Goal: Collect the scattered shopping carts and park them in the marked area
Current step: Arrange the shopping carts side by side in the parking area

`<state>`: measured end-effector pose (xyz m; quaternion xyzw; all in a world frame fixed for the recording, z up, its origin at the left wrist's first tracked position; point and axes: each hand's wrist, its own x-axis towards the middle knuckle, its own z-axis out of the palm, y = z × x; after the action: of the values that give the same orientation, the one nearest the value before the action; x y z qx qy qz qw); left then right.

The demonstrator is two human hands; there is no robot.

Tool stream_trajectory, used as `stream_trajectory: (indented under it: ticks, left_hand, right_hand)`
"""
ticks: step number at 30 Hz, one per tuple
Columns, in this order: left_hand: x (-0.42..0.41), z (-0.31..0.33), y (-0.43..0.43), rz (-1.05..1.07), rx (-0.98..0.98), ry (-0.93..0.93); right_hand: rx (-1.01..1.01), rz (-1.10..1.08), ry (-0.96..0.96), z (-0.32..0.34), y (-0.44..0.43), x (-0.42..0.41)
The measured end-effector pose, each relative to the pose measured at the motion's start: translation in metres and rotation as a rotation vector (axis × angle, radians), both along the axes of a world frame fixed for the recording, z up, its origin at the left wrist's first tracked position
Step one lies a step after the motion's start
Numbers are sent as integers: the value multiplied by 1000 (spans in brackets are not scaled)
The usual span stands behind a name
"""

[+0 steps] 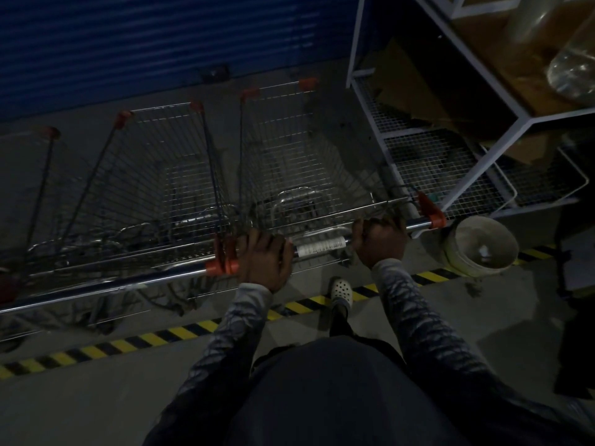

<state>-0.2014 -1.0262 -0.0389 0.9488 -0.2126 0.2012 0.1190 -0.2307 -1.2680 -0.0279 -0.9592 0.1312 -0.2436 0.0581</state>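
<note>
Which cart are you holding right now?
The rightmost cart, next to the shelving rack: left hand and right hand grip its handle. The middle cart and leftmost cart stand untouched.

left hand (265, 259), right hand (380, 241) (both gripping)

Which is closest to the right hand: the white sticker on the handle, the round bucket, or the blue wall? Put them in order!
1. White paper sticker on the metal cart handle, just left of the right hand.
2. Round beige bucket, on the floor to the right.
3. Blue ribbed shutter wall, far ahead beyond the wire shopping carts.
</note>
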Motion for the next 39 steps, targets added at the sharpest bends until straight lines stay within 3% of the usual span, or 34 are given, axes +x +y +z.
stream_trajectory:
  ticks: [10, 19, 29, 39]
  left_hand:
    - [10, 2, 14, 34, 78, 19]
    - [17, 7, 33, 164, 2, -28]
    - [20, 3, 31, 178, 94, -37]
    - [18, 2, 31, 175, 59, -39]
  right_hand:
    - [112, -56, 161, 0, 6, 2]
    - [73, -4, 56, 0, 5, 1]
    - [104, -62, 132, -12, 2, 7]
    - [93, -88, 140, -14, 1, 7]
